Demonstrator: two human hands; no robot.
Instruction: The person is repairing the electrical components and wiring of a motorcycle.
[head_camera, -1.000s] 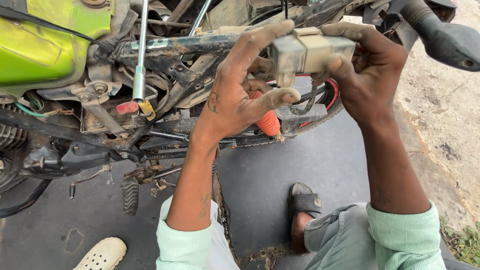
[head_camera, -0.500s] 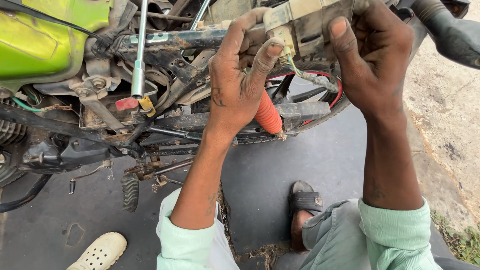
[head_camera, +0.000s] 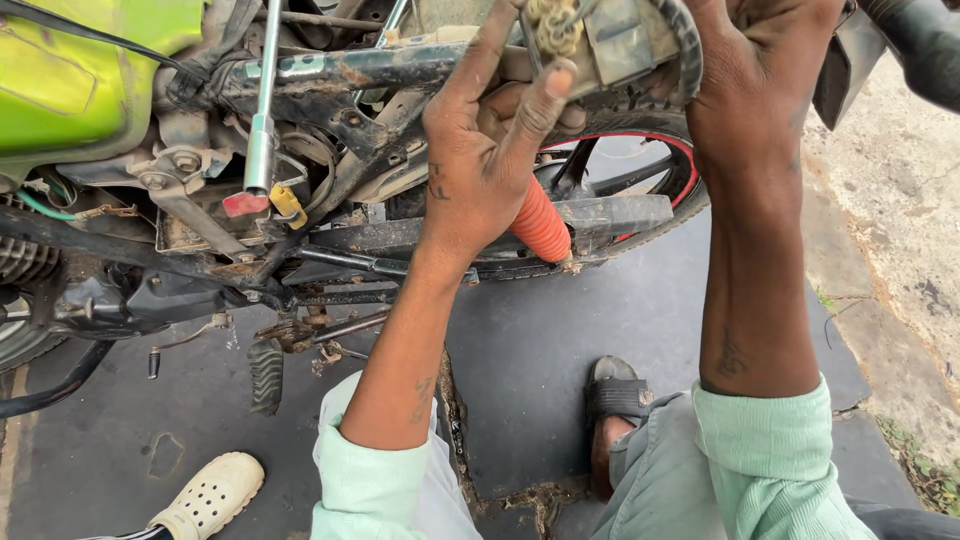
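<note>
I see no package, label, sign or screen anywhere around the motorcycle frame (head_camera: 330, 75). Nothing of that kind shows on it, below it on the dark pavement, or to either side of it.

Bright, even daylight, soft and overcast-looking, from above. Only faint shadows under the frame (head_camera: 330, 70) on the dark ground (head_camera: 560, 340). Mild glare on the green tank (head_camera: 70, 70) and the chrome rod (head_camera: 265, 110). Sharp focus across the middle; slight softness on the left hand (head_camera: 485, 160) and right hand (head_camera: 760, 90) near the top. Slight wide-angle stretch toward the corners.
</note>
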